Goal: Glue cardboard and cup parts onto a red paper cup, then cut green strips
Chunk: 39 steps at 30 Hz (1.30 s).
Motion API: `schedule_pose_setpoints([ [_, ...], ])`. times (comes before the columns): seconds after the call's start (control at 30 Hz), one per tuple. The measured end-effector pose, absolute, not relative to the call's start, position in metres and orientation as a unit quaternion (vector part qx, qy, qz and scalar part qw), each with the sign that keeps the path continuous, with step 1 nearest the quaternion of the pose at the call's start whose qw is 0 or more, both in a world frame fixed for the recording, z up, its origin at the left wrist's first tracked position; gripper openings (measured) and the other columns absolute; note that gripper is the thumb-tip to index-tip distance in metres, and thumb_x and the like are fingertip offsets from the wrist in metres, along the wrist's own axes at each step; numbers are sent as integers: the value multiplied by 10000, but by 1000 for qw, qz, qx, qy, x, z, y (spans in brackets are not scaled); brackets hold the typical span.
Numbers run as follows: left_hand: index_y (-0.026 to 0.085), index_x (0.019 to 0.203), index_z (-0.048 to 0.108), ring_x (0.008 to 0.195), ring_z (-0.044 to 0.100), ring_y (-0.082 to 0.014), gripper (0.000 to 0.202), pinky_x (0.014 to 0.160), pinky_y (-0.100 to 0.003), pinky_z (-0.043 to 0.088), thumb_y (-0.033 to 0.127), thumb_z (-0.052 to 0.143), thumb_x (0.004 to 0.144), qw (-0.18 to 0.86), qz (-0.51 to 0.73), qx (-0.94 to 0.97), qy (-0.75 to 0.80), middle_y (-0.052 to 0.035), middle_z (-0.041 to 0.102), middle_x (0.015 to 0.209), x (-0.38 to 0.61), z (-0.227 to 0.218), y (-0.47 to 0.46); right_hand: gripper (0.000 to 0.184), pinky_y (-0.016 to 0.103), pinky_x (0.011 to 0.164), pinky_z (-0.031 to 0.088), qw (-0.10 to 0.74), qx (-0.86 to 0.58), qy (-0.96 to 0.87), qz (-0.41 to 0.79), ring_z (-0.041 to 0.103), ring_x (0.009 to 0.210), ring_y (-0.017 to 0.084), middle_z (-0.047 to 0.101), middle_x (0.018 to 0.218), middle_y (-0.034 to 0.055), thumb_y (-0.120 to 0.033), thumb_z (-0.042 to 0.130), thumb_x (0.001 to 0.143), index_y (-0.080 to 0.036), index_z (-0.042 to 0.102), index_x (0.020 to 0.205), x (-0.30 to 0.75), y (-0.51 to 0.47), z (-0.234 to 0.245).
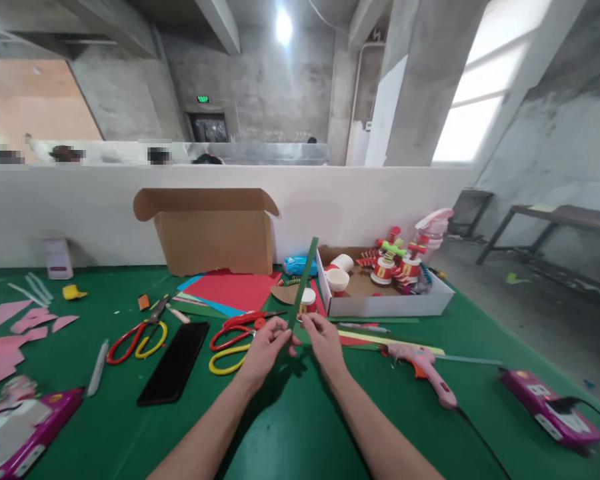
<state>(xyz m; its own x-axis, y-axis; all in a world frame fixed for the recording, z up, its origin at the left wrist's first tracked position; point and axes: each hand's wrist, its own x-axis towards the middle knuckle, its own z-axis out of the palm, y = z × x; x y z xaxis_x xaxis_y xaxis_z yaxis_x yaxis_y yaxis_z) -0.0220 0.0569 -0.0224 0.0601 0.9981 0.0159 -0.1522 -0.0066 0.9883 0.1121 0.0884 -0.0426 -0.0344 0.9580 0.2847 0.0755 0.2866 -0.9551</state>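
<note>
A long green paper strip [304,279] stands tilted up and to the right above the green table [290,427]. My left hand [265,348] pinches its lower end, fingers closed on it. My right hand [324,340] is closed beside it and touches the same lower end from the right. Red and yellow scissors [235,337] lie just left of my left hand. A small red and white paper cup [308,300] stands behind the strip.
A black phone [175,361] and a second pair of scissors [139,337] lie left. A pink glue gun [427,370] lies right. A white tray [380,305] holds cups and craft figures. An open cardboard box [213,230], coloured paper sheets [233,290] and pink scraps [15,337] also lie about.
</note>
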Motion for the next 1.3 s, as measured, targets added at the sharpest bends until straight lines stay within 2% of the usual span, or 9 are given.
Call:
schedule_pose_setpoints([
  [0.17,192,744,486,504,581,-100,470,566,-226,432,579,741,666,575,525,452,436,16,669,618,-17,-32,50,403,254,480,391,483,-357,-577,553,471,424,121,413,474,-67,-564,559,828,-217,499,633,106,78,-39],
  [0.37,186,740,501,498,586,-108,483,561,-238,453,596,739,648,566,513,454,459,15,657,610,-19,-34,53,316,258,578,401,515,-404,-600,460,462,543,123,483,506,-35,-429,652,741,-195,563,548,109,81,-38],
  [0.7,167,681,570,435,529,-109,427,503,-238,423,575,687,731,557,447,532,455,11,589,474,-24,-38,54,287,268,604,422,534,-412,-573,465,502,550,130,559,517,-24,-397,711,702,-199,605,522,111,82,-38],
  [0.8,159,706,582,431,530,-106,433,492,-226,413,575,705,718,594,443,508,439,7,600,481,-25,-39,53,294,254,591,430,513,-365,-557,542,517,555,122,557,525,-27,-461,712,728,-188,678,624,115,83,-35],
  [0.9,149,726,592,436,547,-121,449,484,-232,420,585,703,716,657,432,467,403,-10,615,492,-25,-37,49,385,231,530,414,460,-311,-533,638,515,502,106,544,517,-39,-538,694,750,-166,742,838,118,81,-33],
  [1.0,134,754,608,506,613,-155,440,564,-269,483,561,708,727,698,419,450,367,-47,661,557,-25,-34,46,458,227,469,372,426,-303,-515,679,471,431,97,508,490,-55,-579,683,752,-162,748,929,120,81,-34],
  [1.13,109,857,639,623,674,-190,511,674,-317,528,598,706,724,702,411,443,377,-96,719,698,-26,-31,45,411,231,509,352,544,-373,-481,577,433,507,92,496,519,-41,-580,722,707,-172,758,733,122,90,-34],
  [1.2,123,883,632,618,670,-181,527,666,-310,529,599,742,685,682,415,448,402,-76,719,700,-26,-31,47,407,236,546,359,609,-389,-446,528,433,560,100,523,554,-30,-586,730,687,-180,757,707,124,94,-33],
  [1.3,151,809,604,524,597,-124,487,592,-254,489,599,743,680,625,450,467,435,-7,661,589,-29,-32,51,421,245,583,381,639,-377,-410,530,443,592,110,535,574,-27,-599,740,663,-187,761,742,125,98,-33],
])
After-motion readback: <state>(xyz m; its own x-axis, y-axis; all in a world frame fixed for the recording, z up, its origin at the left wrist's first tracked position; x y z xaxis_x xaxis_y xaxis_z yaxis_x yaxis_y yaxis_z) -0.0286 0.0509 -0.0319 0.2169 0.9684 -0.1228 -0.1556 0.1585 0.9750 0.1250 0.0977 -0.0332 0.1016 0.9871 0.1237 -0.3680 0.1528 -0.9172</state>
